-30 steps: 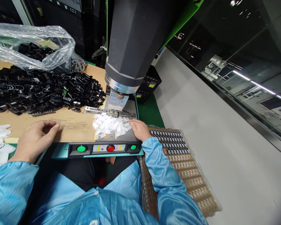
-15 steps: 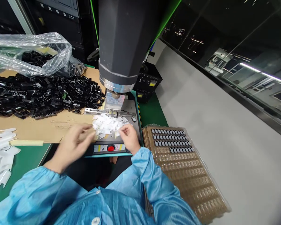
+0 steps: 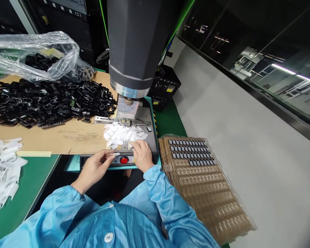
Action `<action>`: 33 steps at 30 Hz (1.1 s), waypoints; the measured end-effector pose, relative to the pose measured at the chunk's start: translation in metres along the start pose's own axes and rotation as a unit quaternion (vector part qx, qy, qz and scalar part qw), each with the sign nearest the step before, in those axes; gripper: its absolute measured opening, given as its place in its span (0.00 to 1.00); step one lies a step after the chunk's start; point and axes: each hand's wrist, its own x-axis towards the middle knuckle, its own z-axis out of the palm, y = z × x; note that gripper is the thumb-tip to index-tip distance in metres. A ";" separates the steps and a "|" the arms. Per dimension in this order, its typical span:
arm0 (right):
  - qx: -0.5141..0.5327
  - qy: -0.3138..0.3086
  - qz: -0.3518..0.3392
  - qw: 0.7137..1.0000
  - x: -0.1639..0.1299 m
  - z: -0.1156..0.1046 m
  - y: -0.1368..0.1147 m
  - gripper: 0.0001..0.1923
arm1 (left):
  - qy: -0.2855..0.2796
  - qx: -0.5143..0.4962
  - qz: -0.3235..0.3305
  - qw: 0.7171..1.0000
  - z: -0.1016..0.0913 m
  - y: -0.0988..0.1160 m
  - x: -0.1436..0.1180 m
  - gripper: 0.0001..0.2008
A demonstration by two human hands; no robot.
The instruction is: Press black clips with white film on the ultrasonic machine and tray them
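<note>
My left hand (image 3: 96,168) is closed in a pinch on a small white plastic piece (image 3: 115,154), just left of the red button (image 3: 124,160). Its rounded end sticks out past my thumb and forefinger. My right hand (image 3: 143,154) rests at the near right edge of a heap of white pieces (image 3: 121,133), fingertips pressed together; a white piece seems to lie at them, too small to be sure. The heap lies on the grey metal plate of a machine (image 3: 134,48), below its dark head and in front of a metal fixture (image 3: 124,120).
A mound of black plastic parts (image 3: 51,103) and a clear plastic bag (image 3: 67,55) lie on cardboard (image 3: 41,139) at left. More white pieces (image 3: 5,168) sit on the green table. To the right, stacked trays (image 3: 204,193) hold rows of small grey-black parts. One such part (image 3: 149,128) lies beside the fixture.
My left hand has moved right and toward me, from beside the heap to near the red button, and now pinches a white piece. My right hand has shifted only slightly.
</note>
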 end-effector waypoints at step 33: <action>-0.014 -0.056 -0.087 0.995 0.037 -0.002 0.034 0.12 | -0.067 0.148 0.053 0.985 -0.018 0.019 0.069 0.16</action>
